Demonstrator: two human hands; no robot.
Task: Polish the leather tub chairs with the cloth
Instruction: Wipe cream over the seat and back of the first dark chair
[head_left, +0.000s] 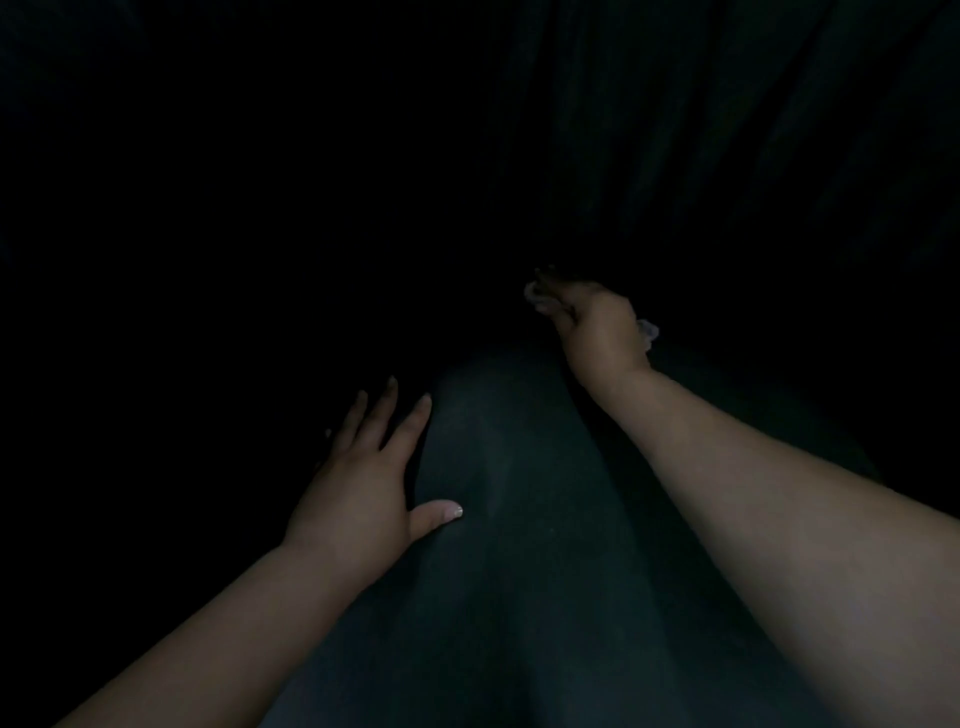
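Leather tub chair (519, 519) lies dim between both arms; the right hand (597, 327) grips a pale cloth (648, 330) at its far end. The left hand (363, 478) rests flat with fingers spread, bracing. Best to rub in small overlapping circles under steady pressure.

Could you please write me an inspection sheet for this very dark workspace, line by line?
Surface: dark rounded chair, dimly lit; its material cannot be told.
Job's things: pale cloth, only small bits showing around the right hand.
Clutter: nothing seen; most of the picture is too dark to judge.
Grippers: left hand lies flat on the chair, fingers spread; right hand is curled round the cloth, farther along the chair.
Cables: nothing seen.
Surroundings: faint vertical folds at upper right, perhaps a curtain; the rest is black.
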